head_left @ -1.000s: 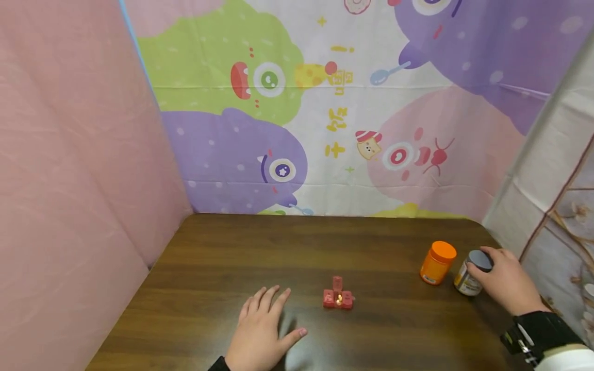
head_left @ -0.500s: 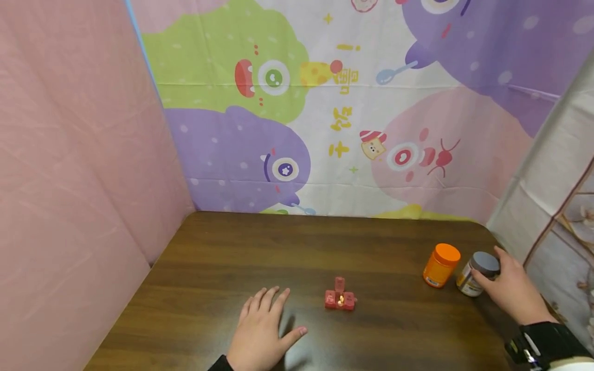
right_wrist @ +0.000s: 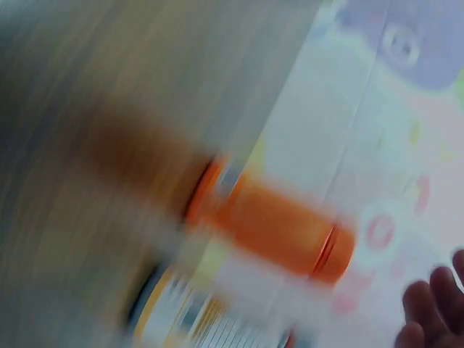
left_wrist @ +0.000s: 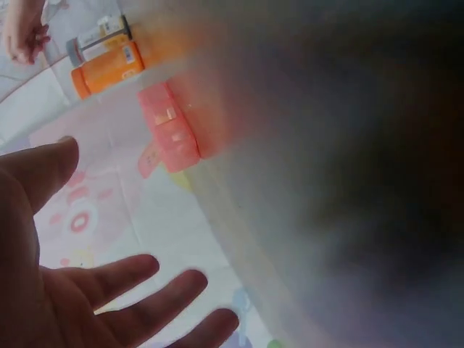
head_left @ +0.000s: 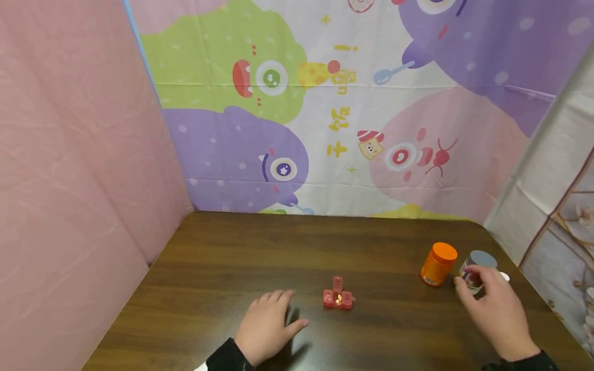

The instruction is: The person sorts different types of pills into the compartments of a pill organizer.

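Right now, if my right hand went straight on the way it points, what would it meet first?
Probably the grey-lidded jar, which your right hand partly covers in the head view. Depth is unclear, so the hand might pass over it or be touching.

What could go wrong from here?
The right hand is beside the grey-lidded jar, which stands close to the orange jar; a bump might topple either. The red box looks open in the middle, with small yellowish bits inside; a knock could spill them.
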Available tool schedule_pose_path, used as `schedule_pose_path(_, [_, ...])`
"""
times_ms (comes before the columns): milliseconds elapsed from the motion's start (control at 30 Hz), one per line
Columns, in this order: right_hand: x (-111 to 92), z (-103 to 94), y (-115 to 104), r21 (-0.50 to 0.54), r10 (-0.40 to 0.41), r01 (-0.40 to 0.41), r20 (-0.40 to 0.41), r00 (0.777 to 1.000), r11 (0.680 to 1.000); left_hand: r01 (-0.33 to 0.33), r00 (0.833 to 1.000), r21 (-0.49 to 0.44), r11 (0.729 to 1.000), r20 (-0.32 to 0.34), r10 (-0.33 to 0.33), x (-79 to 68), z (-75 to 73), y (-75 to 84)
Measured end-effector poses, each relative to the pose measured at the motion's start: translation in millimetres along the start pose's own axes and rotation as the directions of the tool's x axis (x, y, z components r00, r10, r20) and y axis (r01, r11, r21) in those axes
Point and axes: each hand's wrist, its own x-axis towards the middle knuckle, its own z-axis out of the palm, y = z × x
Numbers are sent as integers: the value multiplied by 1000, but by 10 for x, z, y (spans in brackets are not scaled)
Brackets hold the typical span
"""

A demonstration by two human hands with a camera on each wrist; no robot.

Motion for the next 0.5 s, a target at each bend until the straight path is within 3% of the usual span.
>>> schedule_pose_path(100, [6, 211, -294, 42, -104, 99, 125, 987, 994, -39, 999, 28, 999, 34, 38, 119, 20, 36])
schedule_pose_path(167, [26, 393, -475, 76, -140, 126, 238, 961, 989, -59, 997, 48, 997, 51, 57, 189, 41, 74])
schedule_pose_path(300, [98, 773, -795, 113, -143, 101, 481, 865, 989, -82, 995, 91, 992, 65, 76, 337, 88, 173])
schedule_pose_path(400, [168, 1017, -957, 109, -157, 115, 576, 802, 987, -89, 994, 112, 990, 72, 81, 461, 99, 264])
schedule_pose_path(500, [233, 1192, -1054, 113, -182, 142, 616, 767, 983, -112, 993, 136, 984, 63, 105, 576, 105, 350])
